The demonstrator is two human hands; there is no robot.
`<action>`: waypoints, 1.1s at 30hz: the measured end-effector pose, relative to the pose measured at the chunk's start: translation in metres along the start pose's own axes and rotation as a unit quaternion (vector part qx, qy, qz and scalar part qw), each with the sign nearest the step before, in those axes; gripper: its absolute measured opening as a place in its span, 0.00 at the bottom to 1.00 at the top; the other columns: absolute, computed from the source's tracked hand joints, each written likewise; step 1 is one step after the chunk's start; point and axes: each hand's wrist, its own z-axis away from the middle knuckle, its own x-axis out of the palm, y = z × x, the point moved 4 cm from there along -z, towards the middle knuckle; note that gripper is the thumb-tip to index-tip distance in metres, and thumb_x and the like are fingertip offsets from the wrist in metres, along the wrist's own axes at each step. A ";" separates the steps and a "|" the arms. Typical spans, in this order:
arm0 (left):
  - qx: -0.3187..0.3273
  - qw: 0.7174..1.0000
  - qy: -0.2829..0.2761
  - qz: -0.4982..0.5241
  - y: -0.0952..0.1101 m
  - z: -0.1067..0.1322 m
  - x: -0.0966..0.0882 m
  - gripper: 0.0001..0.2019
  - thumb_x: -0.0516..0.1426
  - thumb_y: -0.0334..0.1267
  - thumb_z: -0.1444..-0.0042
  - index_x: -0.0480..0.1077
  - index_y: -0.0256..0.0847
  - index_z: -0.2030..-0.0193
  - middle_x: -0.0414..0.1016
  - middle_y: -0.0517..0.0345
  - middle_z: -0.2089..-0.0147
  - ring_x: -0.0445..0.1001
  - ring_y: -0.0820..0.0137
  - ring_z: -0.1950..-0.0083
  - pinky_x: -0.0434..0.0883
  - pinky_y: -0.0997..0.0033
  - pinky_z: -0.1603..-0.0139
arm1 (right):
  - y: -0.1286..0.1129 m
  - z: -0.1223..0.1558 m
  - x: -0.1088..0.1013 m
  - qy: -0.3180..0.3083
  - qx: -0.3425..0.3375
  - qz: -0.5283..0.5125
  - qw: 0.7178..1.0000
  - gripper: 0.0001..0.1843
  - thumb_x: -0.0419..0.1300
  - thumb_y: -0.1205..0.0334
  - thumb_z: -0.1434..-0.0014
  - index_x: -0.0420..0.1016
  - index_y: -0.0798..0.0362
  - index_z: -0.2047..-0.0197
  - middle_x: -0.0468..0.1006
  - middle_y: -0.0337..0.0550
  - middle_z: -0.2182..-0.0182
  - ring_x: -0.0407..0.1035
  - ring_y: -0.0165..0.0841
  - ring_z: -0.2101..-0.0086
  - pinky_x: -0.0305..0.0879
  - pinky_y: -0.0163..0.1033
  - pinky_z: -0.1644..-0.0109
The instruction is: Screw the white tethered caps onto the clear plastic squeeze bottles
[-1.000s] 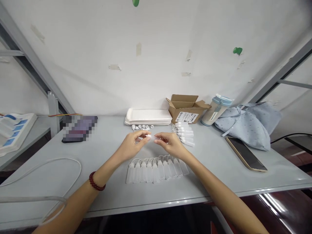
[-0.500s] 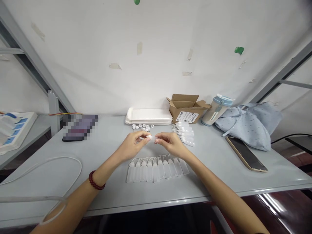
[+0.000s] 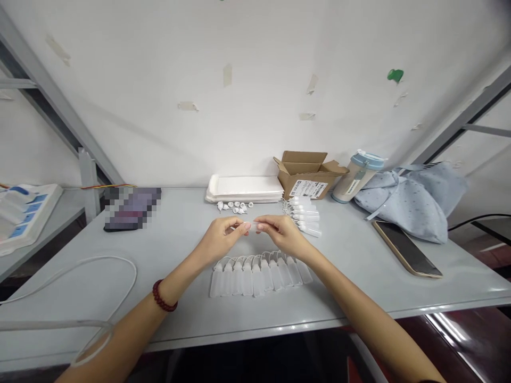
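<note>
My left hand [image 3: 224, 235] pinches a small white cap [image 3: 247, 224] between thumb and fingertips. My right hand [image 3: 284, 232] is closed on a small translucent plastic bottle [image 3: 254, 226] that meets the cap; fingers cover most of both. Below the hands lies a row of several translucent bottles [image 3: 256, 279] with white caps and looped cords. More capped bottles [image 3: 306, 216] lie stacked beyond my right hand. Several loose white caps [image 3: 237, 205] sit on the table beyond my left hand.
A stack of white trays [image 3: 245, 186] stands by the wall, beside an open cardboard box [image 3: 307, 187]. Farther right are a drink bottle [image 3: 356, 178], a blue cloth bag [image 3: 403, 202] and a phone [image 3: 405, 250]. A white cable [image 3: 130, 260] curves across the table's left side.
The view has shifted slightly. Both hands stay together on the bottle and cap; the fingers have closed in a little, so less of the pieces shows.
</note>
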 end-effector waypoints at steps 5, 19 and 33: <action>0.034 0.999 0.014 -0.040 0.003 0.002 -0.001 0.12 0.53 0.44 0.42 0.75 0.42 0.65 0.78 0.58 0.62 0.73 0.66 0.59 0.66 0.70 0.60 | 0.003 0.000 0.000 -0.018 0.020 0.005 1.000 0.15 0.49 0.62 0.36 0.76 0.56 0.60 0.76 0.41 0.73 0.65 0.29 0.74 0.59 0.33 0.68; -0.039 0.998 0.034 0.036 -0.003 0.000 -0.001 0.23 0.50 0.54 0.42 0.67 0.38 0.78 0.72 0.58 0.76 0.73 0.68 0.70 0.69 0.71 0.66 | 0.000 0.001 0.000 -0.020 0.059 -0.042 0.997 0.17 0.48 0.57 0.36 0.74 0.57 0.66 0.71 0.37 0.77 0.56 0.25 0.79 0.52 0.32 0.73; -0.024 0.999 -0.008 0.032 0.002 0.002 -0.001 0.14 0.54 0.47 0.44 0.74 0.40 0.67 0.77 0.56 0.65 0.73 0.66 0.63 0.68 0.69 0.60 | 0.005 0.001 0.003 -0.003 0.063 -0.019 0.998 0.15 0.47 0.60 0.35 0.73 0.57 0.64 0.71 0.39 0.77 0.60 0.27 0.76 0.55 0.32 0.70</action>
